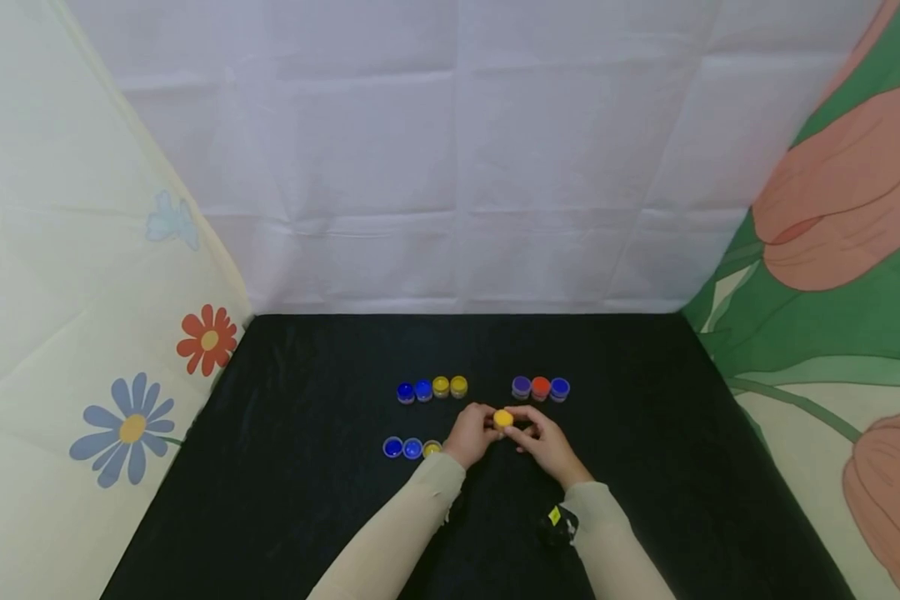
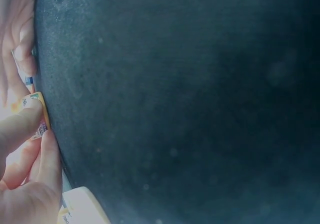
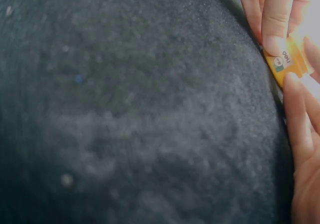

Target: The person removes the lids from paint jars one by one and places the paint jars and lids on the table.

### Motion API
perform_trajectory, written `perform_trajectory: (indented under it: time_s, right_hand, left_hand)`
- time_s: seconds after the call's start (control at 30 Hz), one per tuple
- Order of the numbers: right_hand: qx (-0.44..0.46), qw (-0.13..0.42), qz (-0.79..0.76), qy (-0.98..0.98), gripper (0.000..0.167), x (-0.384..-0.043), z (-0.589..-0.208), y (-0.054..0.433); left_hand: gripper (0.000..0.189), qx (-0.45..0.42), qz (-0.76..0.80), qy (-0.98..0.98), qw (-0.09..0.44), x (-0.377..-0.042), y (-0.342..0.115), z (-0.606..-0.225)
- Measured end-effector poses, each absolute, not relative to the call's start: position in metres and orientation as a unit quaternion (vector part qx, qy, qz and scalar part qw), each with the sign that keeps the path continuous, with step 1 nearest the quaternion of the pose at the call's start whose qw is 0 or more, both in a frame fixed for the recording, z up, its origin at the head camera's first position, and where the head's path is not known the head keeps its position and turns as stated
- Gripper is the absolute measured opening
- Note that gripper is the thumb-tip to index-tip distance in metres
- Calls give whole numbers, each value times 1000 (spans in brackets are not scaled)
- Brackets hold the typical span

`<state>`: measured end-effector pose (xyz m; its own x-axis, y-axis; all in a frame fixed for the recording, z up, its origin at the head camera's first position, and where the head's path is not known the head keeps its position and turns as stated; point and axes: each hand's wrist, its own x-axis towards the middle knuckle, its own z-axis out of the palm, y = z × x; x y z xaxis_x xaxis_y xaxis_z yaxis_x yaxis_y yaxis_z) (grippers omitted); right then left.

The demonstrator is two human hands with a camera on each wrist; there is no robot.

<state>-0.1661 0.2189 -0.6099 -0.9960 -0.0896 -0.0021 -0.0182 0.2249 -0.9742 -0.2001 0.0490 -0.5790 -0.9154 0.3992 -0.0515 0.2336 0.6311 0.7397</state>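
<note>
Both hands hold one small yellow paint pot [image 1: 503, 419] over the black table, pinching it from opposite sides. My left hand [image 1: 472, 433] has its fingertips at the pot's left side. From the right, my right hand [image 1: 549, 447] grips it between thumb and fingers. A printed label shows on the pot's side [image 3: 281, 61] in the right wrist view, and fingertips cover part of it. In the left wrist view the same pot [image 2: 41, 115] appears at the left edge among the fingers.
Behind the left hand stand two blue pots [image 1: 423, 390] and two yellow pots [image 1: 440, 386] in a row. Purple [image 1: 521, 387], red [image 1: 540, 387] and blue [image 1: 560, 389] pots line up at back right. Nearer left are blue pots [image 1: 393, 447] and a yellow pot [image 1: 431, 448], partly behind the left wrist.
</note>
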Motion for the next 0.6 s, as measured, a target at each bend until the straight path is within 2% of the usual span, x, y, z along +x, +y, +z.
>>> perform_trajectory:
  time_s: [0.3,0.6]
  right_hand:
    - [-34,20,-610,791,36,-168,-612,218]
    - [-17,6,-607,794,28,-167,-611,215]
  left_hand:
    - [19,172,384,902,96,-199,49,-578]
    - [18,171,386,901,99,-198,50,-578]
